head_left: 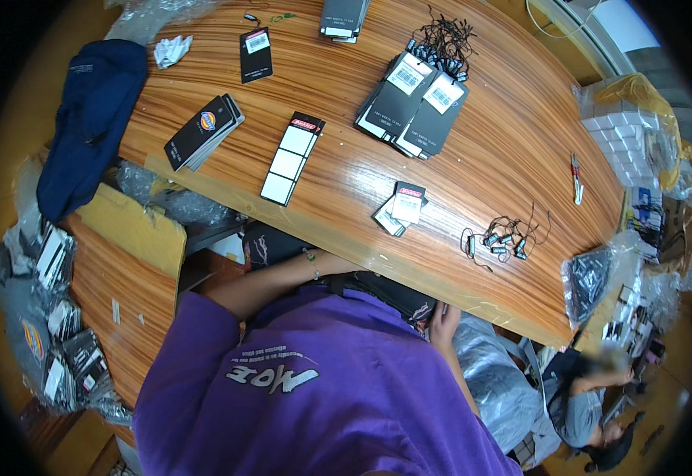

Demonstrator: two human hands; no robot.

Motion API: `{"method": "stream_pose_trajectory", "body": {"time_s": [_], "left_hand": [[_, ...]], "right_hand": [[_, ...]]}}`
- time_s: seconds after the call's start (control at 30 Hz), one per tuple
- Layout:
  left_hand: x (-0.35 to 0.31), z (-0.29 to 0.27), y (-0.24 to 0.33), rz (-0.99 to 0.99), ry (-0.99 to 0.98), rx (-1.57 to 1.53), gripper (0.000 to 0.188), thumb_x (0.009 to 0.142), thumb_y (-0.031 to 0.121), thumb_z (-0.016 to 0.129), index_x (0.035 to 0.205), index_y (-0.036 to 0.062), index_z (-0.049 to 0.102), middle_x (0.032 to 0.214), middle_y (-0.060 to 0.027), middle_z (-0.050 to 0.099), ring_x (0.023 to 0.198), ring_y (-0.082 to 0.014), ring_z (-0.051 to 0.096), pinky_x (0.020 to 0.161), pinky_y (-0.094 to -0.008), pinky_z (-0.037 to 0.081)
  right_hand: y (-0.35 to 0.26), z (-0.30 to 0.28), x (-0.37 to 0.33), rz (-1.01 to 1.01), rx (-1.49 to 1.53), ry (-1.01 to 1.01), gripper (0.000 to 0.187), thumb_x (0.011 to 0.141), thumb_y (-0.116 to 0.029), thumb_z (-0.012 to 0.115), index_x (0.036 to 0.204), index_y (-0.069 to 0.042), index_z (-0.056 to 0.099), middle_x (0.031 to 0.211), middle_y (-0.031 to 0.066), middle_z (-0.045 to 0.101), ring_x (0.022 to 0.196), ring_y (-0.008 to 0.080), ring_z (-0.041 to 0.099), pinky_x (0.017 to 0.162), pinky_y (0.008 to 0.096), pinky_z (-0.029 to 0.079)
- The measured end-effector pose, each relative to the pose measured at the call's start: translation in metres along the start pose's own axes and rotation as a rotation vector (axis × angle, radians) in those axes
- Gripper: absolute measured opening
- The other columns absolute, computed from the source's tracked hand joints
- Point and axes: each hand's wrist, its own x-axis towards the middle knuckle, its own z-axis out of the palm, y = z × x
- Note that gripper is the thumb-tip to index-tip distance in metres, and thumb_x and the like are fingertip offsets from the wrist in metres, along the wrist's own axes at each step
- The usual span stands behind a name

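My left hand (341, 262) rests low over my lap at the table's front edge, with a bracelet on the wrist; its fingers are hidden. To the right, my right hand (444, 323) is beside my dark clothing below the edge, fingers stretched out, with nothing visible in it. Nearest on the table lie a small pile of black and white tags (407, 208) and a long black tag strip with white panels (291, 159). Several black string loops with small fasteners (505, 241) lie to the right. Farther back are stacked black hang tags with strings (435, 116).
A slanted stack of black tags (200, 133), a single tag (256, 55) and a dark blue cloth (92, 119) are at the left. Red-handled snips (576, 179) lie right, near bagged white boxes (620, 131). Another person (576, 397) is at the lower right.
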Motion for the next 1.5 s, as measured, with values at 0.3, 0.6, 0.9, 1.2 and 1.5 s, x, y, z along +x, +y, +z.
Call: {"method": "stream_pose_trajectory", "body": {"time_s": [0.3,0.6,0.9,1.2,1.5], "left_hand": [[0.010,-0.010,-0.015,0.054,-0.115,-0.027,0.037,0.084,0.024,0.057,0.112,-0.0006,0.053,0.111,-0.0187,0.057,0.103,-0.0290,0.053,0.089,-0.0363,0.041],[-0.011,-0.030,-0.029,0.044,-0.128,-0.099,0.038,0.084,0.024,0.057,0.113,-0.0006,0.053,0.111,-0.0186,0.057,0.103,-0.0292,0.053,0.089,-0.0362,0.041],[-0.015,-0.037,-0.030,0.036,-0.097,-0.166,0.038,0.085,0.024,0.057,0.113,-0.0007,0.053,0.112,-0.0186,0.056,0.104,-0.0294,0.052,0.090,-0.0361,0.041],[-0.019,-0.054,-0.025,-0.021,-0.050,-0.213,0.038,0.085,0.024,0.057,0.113,-0.0008,0.052,0.113,-0.0185,0.056,0.105,-0.0296,0.052,0.090,-0.0360,0.040],[-0.044,-0.091,-0.005,-0.179,-0.048,-0.292,0.038,0.085,0.024,0.057,0.113,-0.0008,0.052,0.113,-0.0185,0.056,0.105,-0.0297,0.052,0.091,-0.0359,0.040]], "right_hand": [[-0.006,0.011,-0.010,0.429,0.142,0.151,0.030,0.092,-0.018,0.048,0.110,0.006,0.050,0.104,0.0155,0.056,0.097,0.0233,0.052,0.087,0.0335,0.040],[0.043,-0.038,0.007,0.754,0.317,-0.270,0.047,0.079,-0.011,0.061,0.122,0.001,0.046,0.116,0.0083,0.052,0.101,0.0179,0.050,0.089,0.0320,0.040],[0.130,-0.020,0.008,0.456,-0.258,-0.783,0.046,0.074,-0.015,0.068,0.117,-0.006,0.053,0.116,0.0109,0.055,0.111,0.0251,0.048,0.091,0.0348,0.039],[0.101,-0.018,0.036,0.074,-0.506,-0.568,0.043,0.073,-0.016,0.068,0.113,-0.005,0.055,0.110,0.0151,0.058,0.107,0.0298,0.051,0.090,0.0374,0.040],[-0.059,-0.049,0.064,0.143,-0.588,-0.916,0.034,0.076,-0.021,0.066,0.105,-0.006,0.059,0.104,0.0171,0.061,0.099,0.0324,0.056,0.086,0.0393,0.041]]}}
